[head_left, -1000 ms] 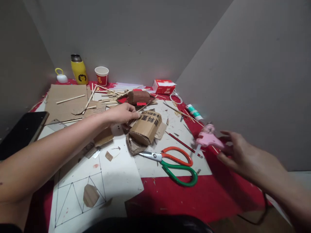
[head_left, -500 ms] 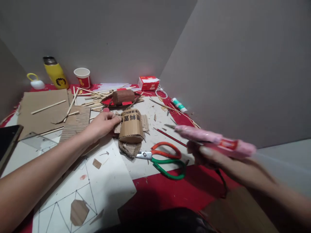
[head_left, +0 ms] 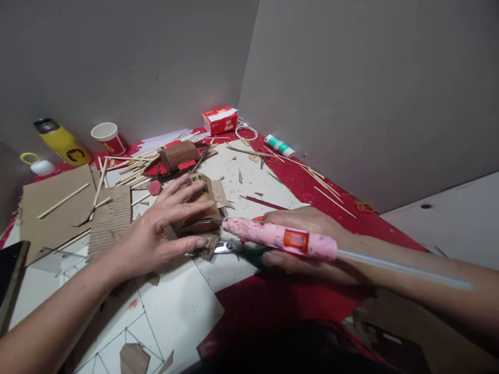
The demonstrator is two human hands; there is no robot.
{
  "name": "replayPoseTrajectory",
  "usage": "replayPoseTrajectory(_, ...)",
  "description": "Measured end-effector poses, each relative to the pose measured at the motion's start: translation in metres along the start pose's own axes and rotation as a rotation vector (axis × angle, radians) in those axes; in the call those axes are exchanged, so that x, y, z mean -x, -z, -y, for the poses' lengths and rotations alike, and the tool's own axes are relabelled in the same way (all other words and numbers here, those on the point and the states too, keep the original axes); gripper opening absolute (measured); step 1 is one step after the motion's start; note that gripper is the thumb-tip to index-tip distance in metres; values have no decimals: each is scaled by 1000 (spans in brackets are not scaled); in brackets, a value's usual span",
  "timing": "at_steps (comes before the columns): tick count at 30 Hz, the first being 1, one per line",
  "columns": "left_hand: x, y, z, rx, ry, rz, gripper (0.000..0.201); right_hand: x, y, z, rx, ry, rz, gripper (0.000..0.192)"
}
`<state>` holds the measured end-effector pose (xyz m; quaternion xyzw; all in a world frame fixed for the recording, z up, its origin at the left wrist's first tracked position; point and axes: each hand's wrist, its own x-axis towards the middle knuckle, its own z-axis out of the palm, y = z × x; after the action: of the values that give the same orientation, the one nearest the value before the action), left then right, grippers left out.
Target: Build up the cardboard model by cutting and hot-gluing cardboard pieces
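Two hands at work mid-desk: my left hand lies spread open, steadying the cardboard roll; my right hand is closed around the pink glue gun, nozzle beside the roll. I'd press firmly and keep the nozzle low.

The scene is dimly and evenly lit from overhead, soft shadows being cast under the hands onto the bench, while slight motion blur is seen on the pink glue gun and wide-angle stretching at the edges.
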<state>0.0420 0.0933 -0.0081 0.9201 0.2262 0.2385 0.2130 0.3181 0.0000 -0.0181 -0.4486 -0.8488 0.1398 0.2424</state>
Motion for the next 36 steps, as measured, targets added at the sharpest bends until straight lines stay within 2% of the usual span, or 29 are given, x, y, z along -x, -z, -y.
replayPoseTrajectory(7, -1, -11, 11, 13, -21, 6, 48, -8, 1, 3, 40, 80, 9, 30)
replayPoseTrajectory(11, -2, -11, 11, -4, -19, 0, 45, -11, -2, 3, 61, 140, -45, 35)
replayPoseTrajectory(17, -2, -13, 11, -1, -21, -16, 40, -14, -1, 6, 126, 64, -1, 38)
replayPoseTrajectory(24, -2, -13, 11, -20, -8, -16, 37, -8, -11, -4, 135, 47, -54, 49)
replayPoseTrajectory(32, -4, -12, 8, -38, 0, -20, 35, -5, -13, -6, 155, 88, -110, 46)
replayPoseTrajectory(36, -3, -13, 11, -33, -5, -9, 37, -10, -11, -1, 153, 92, -68, 39)
